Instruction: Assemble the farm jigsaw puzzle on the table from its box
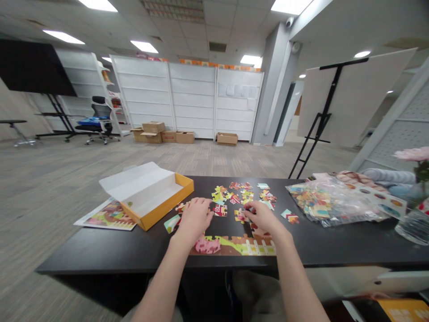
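My right hand (263, 215) pinches at the edge of a pink and yellow jigsaw puzzle piece (240, 216) low over the black tabletop. My left hand (198, 213) hovers over or rests on puzzle pieces at the left, fingers extended; part of a light green piece (172, 223) shows beside it. Between the hands lies a red barn piece (220, 210). Nearest me, a joined puzzle strip (231, 246) shows a pink spotted shape, a green path and a white fence. Loose pieces (234, 197) are scattered beyond my hands. My palms hide some pieces.
An open yellow box (161, 205) with a white lining stands at the left, partly on a printed picture sheet (114, 217). To the right lie a clear plastic bag (330, 201) of puzzle pieces, rolled cloths (385, 175) and a glass vase (415, 226). The black table (117, 252) ends near me.
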Available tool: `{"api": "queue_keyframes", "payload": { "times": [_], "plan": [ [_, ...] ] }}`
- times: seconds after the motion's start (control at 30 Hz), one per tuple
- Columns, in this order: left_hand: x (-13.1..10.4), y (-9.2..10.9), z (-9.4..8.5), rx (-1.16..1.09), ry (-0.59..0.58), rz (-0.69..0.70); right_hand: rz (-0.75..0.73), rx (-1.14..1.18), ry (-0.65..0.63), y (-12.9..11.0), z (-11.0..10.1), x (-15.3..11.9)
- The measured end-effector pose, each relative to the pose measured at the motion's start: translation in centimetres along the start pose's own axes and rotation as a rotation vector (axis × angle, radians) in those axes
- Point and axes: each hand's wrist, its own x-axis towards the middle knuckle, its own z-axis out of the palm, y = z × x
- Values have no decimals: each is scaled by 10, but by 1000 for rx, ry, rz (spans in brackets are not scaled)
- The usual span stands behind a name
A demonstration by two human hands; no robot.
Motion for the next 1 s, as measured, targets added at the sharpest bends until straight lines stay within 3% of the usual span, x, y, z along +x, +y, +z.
{"api": "queue_keyframes", "payload": {
  "times": [0.07,0.2,0.67,1.0],
  "plan": [
    [2,-18,0,36,-33,-86,16,28,4,1,-1,-1],
    [6,-34,8,-10,-106,-89,20,72,30,7,1,-1],
    [10,-35,13,-68,-118,-82,-14,9,52,19,1,1],
    [26,-33,-4,-142,-254,6,-3,62,76,14,3,-3]
  ]
}}
